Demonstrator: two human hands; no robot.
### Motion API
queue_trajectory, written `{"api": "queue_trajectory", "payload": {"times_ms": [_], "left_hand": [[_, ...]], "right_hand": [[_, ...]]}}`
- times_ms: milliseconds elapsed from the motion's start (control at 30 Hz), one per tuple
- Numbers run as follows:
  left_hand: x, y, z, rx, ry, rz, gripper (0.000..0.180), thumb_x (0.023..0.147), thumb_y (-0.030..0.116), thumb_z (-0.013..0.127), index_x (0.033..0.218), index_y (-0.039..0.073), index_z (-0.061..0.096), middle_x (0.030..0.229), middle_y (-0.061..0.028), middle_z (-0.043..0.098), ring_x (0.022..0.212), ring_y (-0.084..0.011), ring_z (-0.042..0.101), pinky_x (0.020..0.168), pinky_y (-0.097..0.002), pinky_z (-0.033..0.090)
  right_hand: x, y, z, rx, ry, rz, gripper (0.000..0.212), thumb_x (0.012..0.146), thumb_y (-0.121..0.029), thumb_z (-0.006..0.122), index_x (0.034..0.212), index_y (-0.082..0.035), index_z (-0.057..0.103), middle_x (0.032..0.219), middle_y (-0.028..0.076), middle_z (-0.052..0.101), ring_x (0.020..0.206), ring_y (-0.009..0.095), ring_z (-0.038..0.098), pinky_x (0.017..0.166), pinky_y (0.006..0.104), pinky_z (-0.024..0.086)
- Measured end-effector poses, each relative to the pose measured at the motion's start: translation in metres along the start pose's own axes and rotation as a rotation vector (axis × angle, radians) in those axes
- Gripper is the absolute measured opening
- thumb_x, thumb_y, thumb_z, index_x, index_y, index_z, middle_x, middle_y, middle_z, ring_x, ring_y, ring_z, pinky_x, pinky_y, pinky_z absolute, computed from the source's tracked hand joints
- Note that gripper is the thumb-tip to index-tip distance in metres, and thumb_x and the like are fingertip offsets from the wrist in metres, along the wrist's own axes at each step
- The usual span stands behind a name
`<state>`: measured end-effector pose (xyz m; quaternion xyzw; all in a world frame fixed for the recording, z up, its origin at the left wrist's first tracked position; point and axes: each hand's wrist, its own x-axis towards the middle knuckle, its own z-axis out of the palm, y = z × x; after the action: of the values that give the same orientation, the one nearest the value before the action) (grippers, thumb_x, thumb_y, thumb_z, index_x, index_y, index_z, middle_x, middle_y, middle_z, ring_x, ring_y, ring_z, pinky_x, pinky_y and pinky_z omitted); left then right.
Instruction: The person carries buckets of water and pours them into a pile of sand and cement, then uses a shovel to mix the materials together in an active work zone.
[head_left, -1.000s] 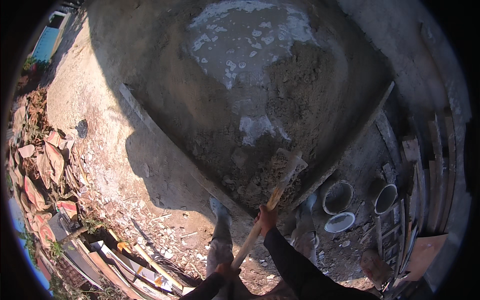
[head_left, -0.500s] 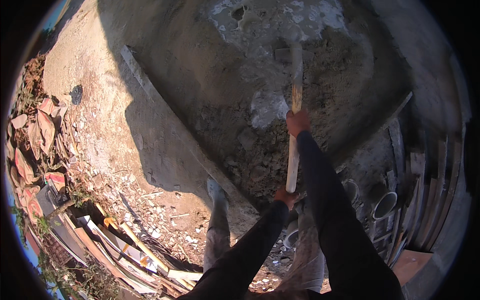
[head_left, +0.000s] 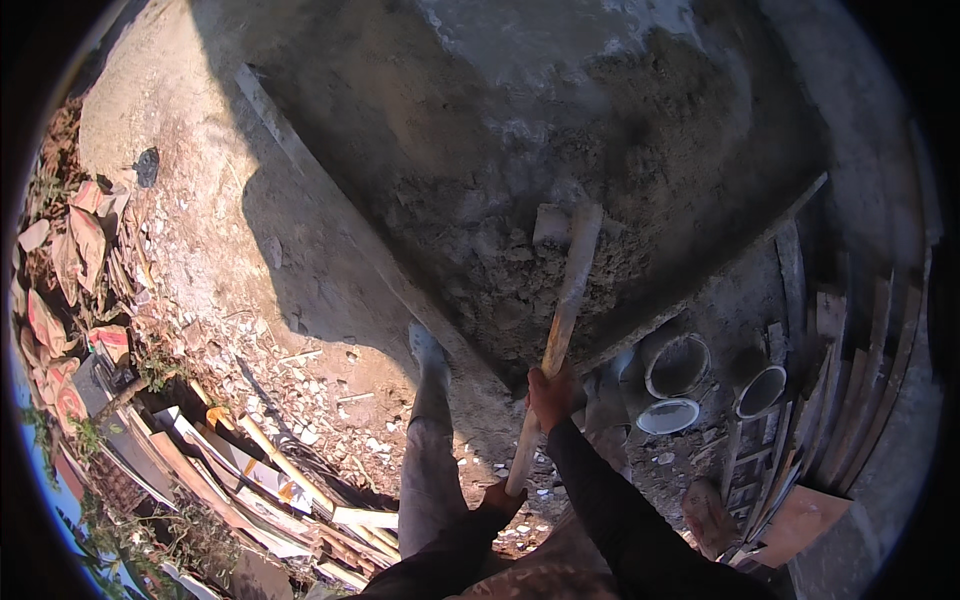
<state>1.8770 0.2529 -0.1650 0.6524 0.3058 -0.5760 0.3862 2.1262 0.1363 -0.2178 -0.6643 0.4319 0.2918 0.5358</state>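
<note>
Both my hands are wrapped round the wooden handle of a hoe (head_left: 566,310). My right hand (head_left: 551,396) grips it partway down the handle, and my left hand (head_left: 505,499) is closed near the end by my body. The hoe's blade (head_left: 551,224) rests in a grey, crumbly mix (head_left: 500,245), caked with it and partly hidden. Farther off, a wet, pale grey pool (head_left: 540,40) lies on the same mix. Two boards, a left one (head_left: 330,205) and a right one (head_left: 720,265), meet in a corner near my feet and edge the mix.
Buckets (head_left: 676,366) stand right of the corner, with a pale round lid or rim (head_left: 668,416) by them. Planks (head_left: 850,400) lean at the far right. Scrap wood (head_left: 230,500) and torn paper sacks (head_left: 88,240) lie at left. Pale chips (head_left: 300,430) litter the ground.
I have drawn the hoe toward my body, and its blade has come nearer through the mix. Both hands moved closer and left, and more of the buckets shows.
</note>
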Motion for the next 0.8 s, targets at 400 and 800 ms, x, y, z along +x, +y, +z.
{"api": "queue_trajectory", "payload": {"times_ms": [400,800], "left_hand": [[0.078,0.208,-0.082,-0.741,-0.046,0.052,0.021,0.081,0.018,0.068,0.089,0.006,0.052,0.064,-0.0035,0.051,0.052,-0.0169,0.051,0.049,-0.0364,0.039],[-0.08,0.05,0.042,0.088,-0.063,-0.017,0.051,0.079,0.036,0.07,0.113,0.0,0.056,0.098,-0.0203,0.066,0.093,-0.0323,0.065,0.081,-0.0427,0.05]], "right_hand": [[0.156,-0.164,0.08,-0.377,-0.26,-0.175,0.047,0.083,-0.024,0.059,0.117,0.004,0.044,0.094,0.029,0.063,0.08,0.039,0.066,0.069,0.0434,0.055],[-0.046,-0.004,-0.065,0.246,-0.122,0.0,0.022,0.09,-0.018,0.055,0.102,-0.006,0.041,0.061,0.002,0.047,0.042,0.012,0.048,0.038,0.0286,0.042]]}}
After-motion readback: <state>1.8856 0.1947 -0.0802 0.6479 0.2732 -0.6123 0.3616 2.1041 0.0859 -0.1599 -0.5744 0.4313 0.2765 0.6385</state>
